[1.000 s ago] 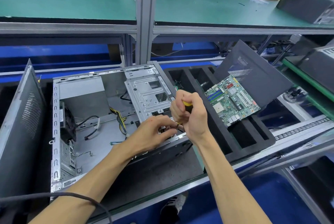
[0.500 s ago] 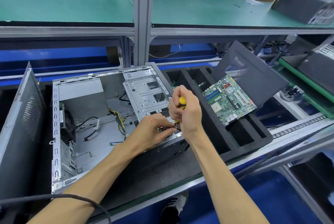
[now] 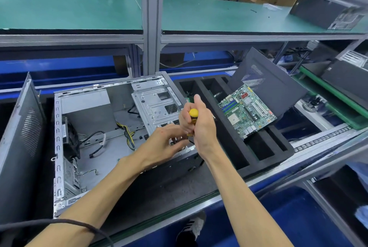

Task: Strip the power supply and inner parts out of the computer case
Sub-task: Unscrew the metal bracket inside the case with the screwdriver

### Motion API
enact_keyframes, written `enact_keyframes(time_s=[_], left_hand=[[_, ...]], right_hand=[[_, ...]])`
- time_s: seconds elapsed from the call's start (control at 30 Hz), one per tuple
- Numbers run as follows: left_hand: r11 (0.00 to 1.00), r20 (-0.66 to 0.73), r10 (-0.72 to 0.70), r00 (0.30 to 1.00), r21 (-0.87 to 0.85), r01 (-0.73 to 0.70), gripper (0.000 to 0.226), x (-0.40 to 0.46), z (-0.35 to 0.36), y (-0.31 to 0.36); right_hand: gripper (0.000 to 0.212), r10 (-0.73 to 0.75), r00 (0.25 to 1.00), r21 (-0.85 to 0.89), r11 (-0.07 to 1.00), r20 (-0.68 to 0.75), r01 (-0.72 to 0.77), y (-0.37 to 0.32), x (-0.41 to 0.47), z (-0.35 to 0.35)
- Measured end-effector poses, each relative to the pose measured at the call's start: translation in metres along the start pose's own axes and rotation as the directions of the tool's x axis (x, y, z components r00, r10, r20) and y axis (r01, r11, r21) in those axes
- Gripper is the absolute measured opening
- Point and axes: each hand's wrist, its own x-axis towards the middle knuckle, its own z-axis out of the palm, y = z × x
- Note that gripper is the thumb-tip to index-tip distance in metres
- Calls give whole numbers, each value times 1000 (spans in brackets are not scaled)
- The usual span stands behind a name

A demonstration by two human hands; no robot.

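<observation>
Mid-step on a fastener at the front edge of the drive cage (image 3: 157, 107). Right hand (image 3: 201, 125) wrapped round the yellow-handled screwdriver (image 3: 193, 116), fingers curled tight on the grip, shaft pointing down. Left hand (image 3: 165, 145) beside the tip, fingers pinching something small there, probably a screw, though hidden from view. Computer case (image 3: 89, 147) lying open on the counter (image 3: 179, 185), loose cables (image 3: 127, 135) inside, motherboard (image 3: 247, 111) already out on the black foam tray (image 3: 258, 153). Next, likely: back the screw out, hold it, then lift the cage free.
</observation>
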Motion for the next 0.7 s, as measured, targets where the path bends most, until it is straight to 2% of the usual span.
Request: enact_keyframes(time_s=[0.13, 0.3, 0.4, 0.47, 0.6, 0.7], left_hand=[[999, 7, 28, 1000, 44, -28, 18, 2, -3, 5], [994, -70, 38, 997, 101, -31, 8, 4, -5, 2], [992, -88, 43, 995, 121, -32, 24, 6, -1, 4], [990, -60, 53, 997, 136, -44, 28, 9, 0, 4], [995, 91, 10, 996, 99, -19, 7, 10, -6, -1], [997, 124, -18, 992, 82, 8, 14, 12, -6, 1]], right_hand=[[64, -19, 998, 0, 1000, 60, 19, 4, -1, -3], [46, -74, 995, -32, 997, 71, 76, 2, -8, -8], [44, -101, 995, -142, 984, 24, 103, 2, -9, -6], [46, -83, 996, -182, 980, -16, 78, 1, -9, -5], [41, -57, 998, -170, 984, -20, 53, -4, -7, -9], [31, -92, 996, -141, 986, -2, 90, -10, -5, -10]])
